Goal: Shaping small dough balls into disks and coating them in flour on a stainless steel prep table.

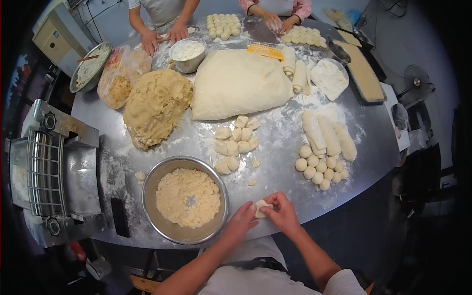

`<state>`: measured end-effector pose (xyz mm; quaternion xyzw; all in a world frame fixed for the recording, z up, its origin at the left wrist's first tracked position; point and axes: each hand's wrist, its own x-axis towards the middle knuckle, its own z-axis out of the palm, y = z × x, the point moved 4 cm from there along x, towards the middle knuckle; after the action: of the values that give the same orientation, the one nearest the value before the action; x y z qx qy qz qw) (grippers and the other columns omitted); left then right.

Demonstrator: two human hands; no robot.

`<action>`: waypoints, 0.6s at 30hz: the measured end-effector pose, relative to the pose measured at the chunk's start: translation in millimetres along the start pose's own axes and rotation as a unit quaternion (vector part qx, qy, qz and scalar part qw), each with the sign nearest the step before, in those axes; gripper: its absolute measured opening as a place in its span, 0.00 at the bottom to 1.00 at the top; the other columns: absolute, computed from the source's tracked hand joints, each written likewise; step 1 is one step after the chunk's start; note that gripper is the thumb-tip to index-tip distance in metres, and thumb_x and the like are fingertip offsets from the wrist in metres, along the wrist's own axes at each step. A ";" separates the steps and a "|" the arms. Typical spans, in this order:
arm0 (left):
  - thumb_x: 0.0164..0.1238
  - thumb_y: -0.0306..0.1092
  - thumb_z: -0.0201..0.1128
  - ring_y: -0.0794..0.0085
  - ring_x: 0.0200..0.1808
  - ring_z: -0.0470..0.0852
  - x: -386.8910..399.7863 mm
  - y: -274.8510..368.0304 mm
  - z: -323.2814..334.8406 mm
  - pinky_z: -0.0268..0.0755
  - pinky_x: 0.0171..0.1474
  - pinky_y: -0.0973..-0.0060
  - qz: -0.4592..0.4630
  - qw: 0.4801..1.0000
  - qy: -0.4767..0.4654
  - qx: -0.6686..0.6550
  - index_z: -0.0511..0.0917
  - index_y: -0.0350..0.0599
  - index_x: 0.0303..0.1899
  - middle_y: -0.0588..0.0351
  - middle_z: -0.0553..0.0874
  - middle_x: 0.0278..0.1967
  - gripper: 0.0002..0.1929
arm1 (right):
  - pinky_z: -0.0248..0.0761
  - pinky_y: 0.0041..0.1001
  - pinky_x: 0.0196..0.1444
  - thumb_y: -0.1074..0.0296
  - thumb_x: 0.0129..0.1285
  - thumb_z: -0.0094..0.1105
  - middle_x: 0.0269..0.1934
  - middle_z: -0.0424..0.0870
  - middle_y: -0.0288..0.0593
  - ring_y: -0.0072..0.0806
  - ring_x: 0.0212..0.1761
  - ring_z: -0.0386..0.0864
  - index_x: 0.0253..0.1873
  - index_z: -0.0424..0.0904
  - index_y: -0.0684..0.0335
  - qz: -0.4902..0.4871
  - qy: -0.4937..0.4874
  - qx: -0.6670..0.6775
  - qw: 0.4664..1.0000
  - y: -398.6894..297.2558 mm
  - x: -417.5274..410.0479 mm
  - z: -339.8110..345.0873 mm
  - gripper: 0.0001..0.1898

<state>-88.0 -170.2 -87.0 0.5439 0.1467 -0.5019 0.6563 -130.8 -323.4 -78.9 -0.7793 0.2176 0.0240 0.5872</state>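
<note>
A small piece of flattened dough [263, 208] is between my hands at the table's near edge. My right hand [283, 214] pinches it with thumb and fingers. My left hand [243, 217] is at its left side, the palm partly turned up; whether it grips the dough cannot be told. Left of my hands stands a steel bowl [147, 184] of crumbly pale filling [188, 197]. Beyond them lie cut dough pieces [236, 142] in a loose cluster. To the right, round dough balls [319, 167] sit against several dough rolls [328, 134].
A large dough slab [239, 84] and a yellowish dough mound [158, 107] lie mid-table, with an orange scraper [265, 51] on the slab's far edge. A roller machine [46, 173] stands left, near a dark phone-like object [120, 217]. Two people [158, 11] [276, 11] work dough across the table.
</note>
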 end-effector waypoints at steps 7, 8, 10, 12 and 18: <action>0.83 0.41 0.53 0.59 0.65 0.78 5.7 -2.4 -4.3 0.69 0.72 0.60 -0.014 0.970 -0.056 -0.238 0.70 0.31 0.67 0.45 0.78 0.61 0.23 | 0.77 0.30 0.48 0.71 0.68 0.65 0.42 0.86 0.45 0.28 0.43 0.85 0.54 0.77 0.64 0.028 -0.080 -0.014 0.996 -11.1 82.5 -20.5 0.13; 0.83 0.41 0.53 0.59 0.65 0.78 -3.7 4.7 0.3 0.69 0.72 0.60 -0.012 0.970 -0.048 -0.239 0.70 0.31 0.67 0.45 0.78 0.61 0.23 | 0.76 0.32 0.47 0.69 0.67 0.65 0.39 0.85 0.46 0.34 0.40 0.84 0.52 0.78 0.64 -0.025 0.020 -0.075 0.997 -24.3 96.2 -27.0 0.12; 0.82 0.37 0.53 0.58 0.65 0.78 -29.7 29.7 24.2 0.69 0.73 0.57 -0.027 0.983 -0.041 -0.177 0.69 0.30 0.66 0.42 0.78 0.60 0.22 | 0.76 0.34 0.44 0.69 0.65 0.65 0.35 0.83 0.46 0.39 0.37 0.81 0.51 0.79 0.64 -0.138 0.062 -0.144 0.978 -18.5 119.7 -29.6 0.12; 0.82 0.37 0.53 0.57 0.66 0.78 -39.8 39.3 27.6 0.68 0.73 0.57 -0.015 0.986 -0.039 -0.163 0.68 0.30 0.66 0.41 0.78 0.61 0.22 | 0.76 0.33 0.43 0.71 0.62 0.67 0.33 0.81 0.47 0.41 0.36 0.80 0.49 0.80 0.64 -0.202 0.028 -0.246 0.948 -19.7 133.0 -16.6 0.12; 0.82 0.36 0.53 0.55 0.66 0.77 -51.5 64.6 4.7 0.67 0.74 0.57 0.101 0.965 0.021 -0.243 0.65 0.31 0.68 0.39 0.78 0.62 0.23 | 0.74 0.25 0.41 0.75 0.63 0.70 0.36 0.84 0.34 0.20 0.38 0.80 0.43 0.82 0.63 0.071 -0.062 0.128 0.987 -34.4 104.0 -28.8 0.06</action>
<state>-60.2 -154.7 -10.6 0.3907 0.2225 -0.3707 0.8127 -30.4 -375.0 -69.3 -0.6775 0.2367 0.0859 0.6911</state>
